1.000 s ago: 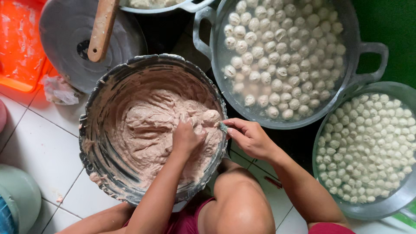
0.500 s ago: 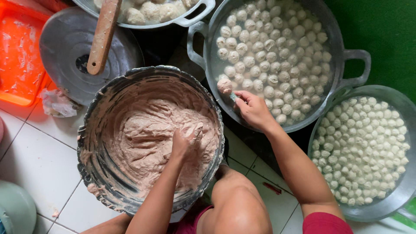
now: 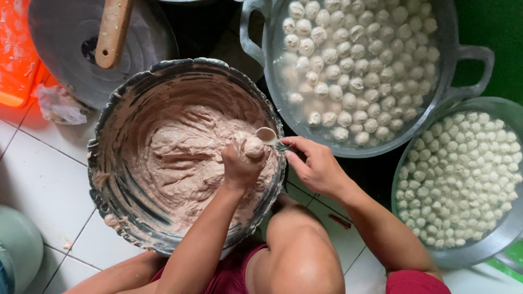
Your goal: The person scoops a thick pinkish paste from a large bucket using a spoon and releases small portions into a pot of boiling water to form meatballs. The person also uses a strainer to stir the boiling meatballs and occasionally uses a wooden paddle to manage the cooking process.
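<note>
Pinkish meat paste swells into a ball (image 3: 254, 147) at the top of the left hand (image 3: 239, 166), which is clenched into a fist over the big metal mixing bowl (image 3: 111, 218). The ball sits between thumb and forefinger, just above the paste (image 3: 180, 158) that fills the bowl. A metal spoon (image 3: 268, 136), pinched narrowly in the fingers of the right hand (image 3: 316, 169), meets the ball at its upper right edge, bowl of the spoon tilted toward it.

Done well, this step likely wants a steady, even squeeze so the ball comes out round and close in size to the others, and a clean pass of the spoon under its base rather than a dig into the fist. A wet spoon would probably release the paste more easily.

Beyond the mixing bowl's rim, a grey two-handled pot (image 3: 474, 54) holds pale meatballs (image 3: 348, 71) floating in water, just beside the right wrist. A second basin (image 3: 509, 109) at the right edge is packed with more pale balls (image 3: 457, 179), apparently without visible water. A wooden handle (image 3: 113, 30) rests on a round metal lid (image 3: 60, 49) at upper left, beside an orange tray (image 3: 16, 54), on white floor tiles (image 3: 38, 179).
</note>
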